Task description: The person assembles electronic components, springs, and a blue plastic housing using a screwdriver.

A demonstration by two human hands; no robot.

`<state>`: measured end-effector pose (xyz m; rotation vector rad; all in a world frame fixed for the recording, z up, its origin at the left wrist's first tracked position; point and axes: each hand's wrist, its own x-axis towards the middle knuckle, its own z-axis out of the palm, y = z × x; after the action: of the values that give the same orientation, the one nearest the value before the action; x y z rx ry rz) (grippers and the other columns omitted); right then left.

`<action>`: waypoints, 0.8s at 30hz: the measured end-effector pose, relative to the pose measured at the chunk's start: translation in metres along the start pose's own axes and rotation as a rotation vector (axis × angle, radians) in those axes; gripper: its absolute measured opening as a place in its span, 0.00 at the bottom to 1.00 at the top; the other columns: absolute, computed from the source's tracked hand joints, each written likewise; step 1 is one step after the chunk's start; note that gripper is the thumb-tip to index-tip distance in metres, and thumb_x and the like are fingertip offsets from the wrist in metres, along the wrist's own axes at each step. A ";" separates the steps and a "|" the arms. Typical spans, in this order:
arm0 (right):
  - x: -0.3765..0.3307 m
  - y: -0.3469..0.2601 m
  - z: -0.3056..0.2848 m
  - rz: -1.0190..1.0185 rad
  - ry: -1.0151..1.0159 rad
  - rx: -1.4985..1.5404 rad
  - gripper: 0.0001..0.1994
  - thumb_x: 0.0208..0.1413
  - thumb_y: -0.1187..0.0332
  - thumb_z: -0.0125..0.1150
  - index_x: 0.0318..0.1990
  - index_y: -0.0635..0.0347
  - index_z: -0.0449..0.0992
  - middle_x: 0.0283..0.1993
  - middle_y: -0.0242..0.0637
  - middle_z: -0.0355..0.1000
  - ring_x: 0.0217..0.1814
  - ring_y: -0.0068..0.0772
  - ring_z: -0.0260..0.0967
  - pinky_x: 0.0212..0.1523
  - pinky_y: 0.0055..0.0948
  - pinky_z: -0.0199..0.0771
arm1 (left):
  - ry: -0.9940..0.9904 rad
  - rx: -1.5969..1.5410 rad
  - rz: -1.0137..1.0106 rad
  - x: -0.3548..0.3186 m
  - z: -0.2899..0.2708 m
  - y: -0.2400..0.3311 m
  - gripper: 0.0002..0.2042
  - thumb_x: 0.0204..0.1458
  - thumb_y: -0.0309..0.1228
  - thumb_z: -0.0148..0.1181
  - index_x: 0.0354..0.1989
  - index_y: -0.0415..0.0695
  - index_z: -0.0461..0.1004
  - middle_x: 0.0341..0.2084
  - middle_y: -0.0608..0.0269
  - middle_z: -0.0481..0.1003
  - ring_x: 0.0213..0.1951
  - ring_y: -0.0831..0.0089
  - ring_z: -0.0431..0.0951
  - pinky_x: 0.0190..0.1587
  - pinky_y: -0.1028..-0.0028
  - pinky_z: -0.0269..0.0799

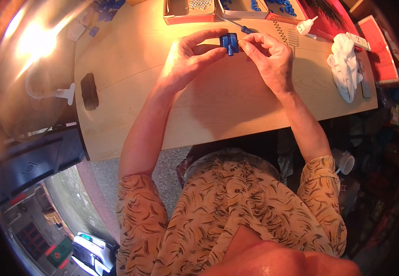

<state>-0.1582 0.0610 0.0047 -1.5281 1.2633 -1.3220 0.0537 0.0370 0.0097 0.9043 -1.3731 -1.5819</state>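
Observation:
A small glossy blue plastic part (229, 43), with rounded lobes and a short stem pointing down, is held above the far half of the table. My left hand (183, 57) grips its left side between thumb and fingers. Thumb and index finger of my right hand (268, 57) are pinched together against the part's right edge. Whatever lies between those right fingertips is too small or hidden to make out. Just behind the right fingertips rests a screwdriver (246, 30) with a blue handle, its thin shaft pointing toward the boxes.
Along the table's (236, 101) far edge stand a box of shiny beads (190, 18) and trays holding small blue parts (280, 8). A white bottle (306, 26), coiled spring (280, 31) and white cloth (345, 64) lie right. A dark block (89, 92) and bright lamp (36, 43) are left.

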 end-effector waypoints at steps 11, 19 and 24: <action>-0.001 0.005 0.008 -0.083 0.009 -0.015 0.05 0.59 0.73 0.68 0.38 0.66 0.81 0.29 0.26 0.77 0.31 0.12 0.71 0.34 0.17 0.72 | -0.010 0.181 -0.028 -0.004 0.001 0.009 0.19 0.55 0.27 0.68 0.55 0.39 0.75 0.46 0.61 0.81 0.52 0.71 0.80 0.57 0.70 0.74; -0.002 0.008 0.007 -0.158 -0.021 -0.060 0.04 0.59 0.75 0.68 0.38 0.65 0.80 0.29 0.26 0.77 0.31 0.13 0.71 0.34 0.18 0.73 | -0.031 0.036 0.055 0.000 -0.001 -0.005 0.16 0.56 0.26 0.66 0.52 0.39 0.76 0.50 0.61 0.78 0.52 0.71 0.80 0.57 0.70 0.75; -0.001 0.005 0.006 -0.059 -0.055 0.011 0.04 0.60 0.75 0.67 0.40 0.66 0.81 0.31 0.26 0.77 0.32 0.13 0.72 0.34 0.16 0.73 | -0.016 0.041 0.124 0.002 0.000 -0.011 0.16 0.55 0.21 0.66 0.52 0.38 0.74 0.48 0.63 0.79 0.49 0.70 0.82 0.53 0.72 0.78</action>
<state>-0.1536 0.0607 -0.0012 -1.5945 1.1834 -1.3126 0.0518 0.0359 -0.0016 0.8161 -1.4498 -1.4744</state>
